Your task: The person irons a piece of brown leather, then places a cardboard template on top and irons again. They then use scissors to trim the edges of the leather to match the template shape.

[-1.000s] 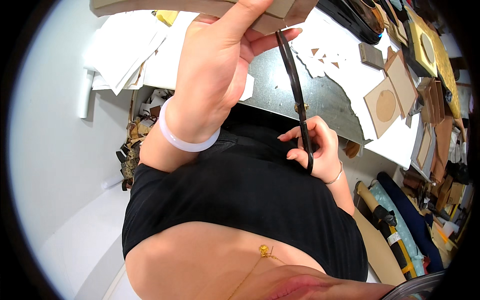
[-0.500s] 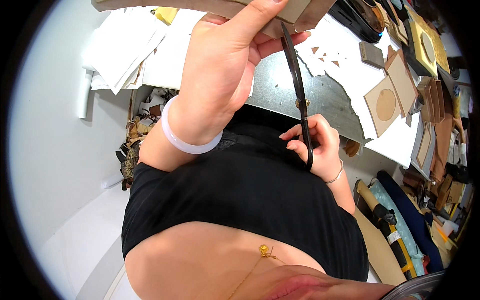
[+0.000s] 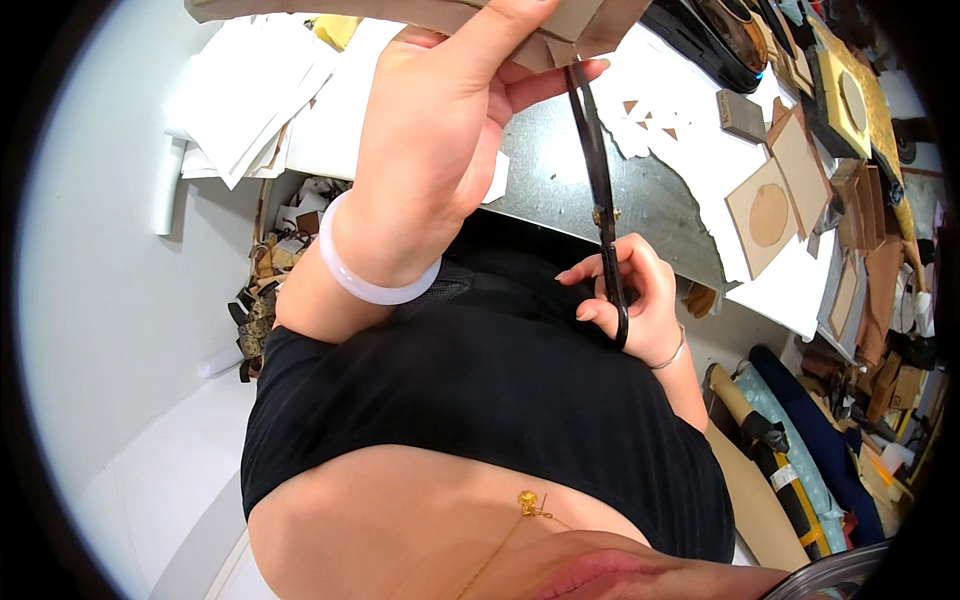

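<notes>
My left hand [image 3: 430, 150], with a pale bangle at its wrist, is raised at the top of the view. It grips a beige-brown covered panel [image 3: 592, 28] with folded material at its corner, thumb on top and fingers beneath. Much of the panel lies beyond the upper edge of the picture. In my right hand [image 3: 645, 300], lower and to the right, is a pair of dark scissors [image 3: 600, 175] held by its handles. The blades point up, slightly parted, and their tips meet the panel's near corner edge.
A metal sheet [image 3: 560, 170] and white paper [image 3: 690, 160] with small brown triangular scraps cover the table. Boards [image 3: 765, 210], one with a round shape, lie at right. Paper sheets [image 3: 250, 90] are stacked at left. Material rolls [image 3: 800, 430] stand at lower right, near the table.
The panel and my left hand have shifted slightly left. The scissors' blades, seen nearly as one before, now show a narrow gap, with the tips at the panel's edge.
</notes>
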The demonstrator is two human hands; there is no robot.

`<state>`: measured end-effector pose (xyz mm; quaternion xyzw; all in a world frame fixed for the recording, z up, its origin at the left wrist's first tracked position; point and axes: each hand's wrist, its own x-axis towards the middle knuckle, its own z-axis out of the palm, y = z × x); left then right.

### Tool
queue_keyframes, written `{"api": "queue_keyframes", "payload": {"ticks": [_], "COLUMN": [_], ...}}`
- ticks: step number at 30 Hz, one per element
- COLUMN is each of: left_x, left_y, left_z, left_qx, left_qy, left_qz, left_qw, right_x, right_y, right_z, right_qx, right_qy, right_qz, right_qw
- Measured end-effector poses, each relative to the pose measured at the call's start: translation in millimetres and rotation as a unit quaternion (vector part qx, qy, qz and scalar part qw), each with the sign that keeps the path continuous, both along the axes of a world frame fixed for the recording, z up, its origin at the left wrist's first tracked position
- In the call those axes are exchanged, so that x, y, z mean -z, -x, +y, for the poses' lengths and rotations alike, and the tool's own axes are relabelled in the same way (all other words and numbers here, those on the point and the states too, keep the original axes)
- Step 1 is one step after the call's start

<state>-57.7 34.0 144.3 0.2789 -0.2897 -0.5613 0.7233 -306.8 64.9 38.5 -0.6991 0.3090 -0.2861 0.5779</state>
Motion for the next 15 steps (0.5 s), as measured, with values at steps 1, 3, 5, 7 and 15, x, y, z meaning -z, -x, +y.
{"api": "queue_keyframes", "payload": {"ticks": [1, 3, 5, 7, 15], "left_x": [3, 0, -10, 1, 6], "left_y": [-2, 1, 7, 3, 1], "left_z": [-1, 0, 3, 3, 2], "left_qx": [0.002, -0.015, -0.032, -0.019, -0.009], "left_qy": [-0.001, -0.035, -0.074, -0.052, -0.054], "left_qz": [0.006, -0.004, -0.023, -0.017, -0.015], "left_qw": [1.0, 0.999, 0.996, 0.998, 0.998], "right_x": [2, 6, 8, 8, 2], "right_y": [1, 3, 2, 2, -1], "right_z": [0, 1, 1, 2, 3], "right_qx": [0.005, 0.015, 0.018, 0.024, 0.034], "right_qy": [-0.006, -0.018, -0.012, -0.01, 0.008], "right_qz": [-0.009, -0.027, -0.029, -0.026, 0.017], "right_qw": [1.0, 0.999, 0.999, 0.999, 0.999]}}
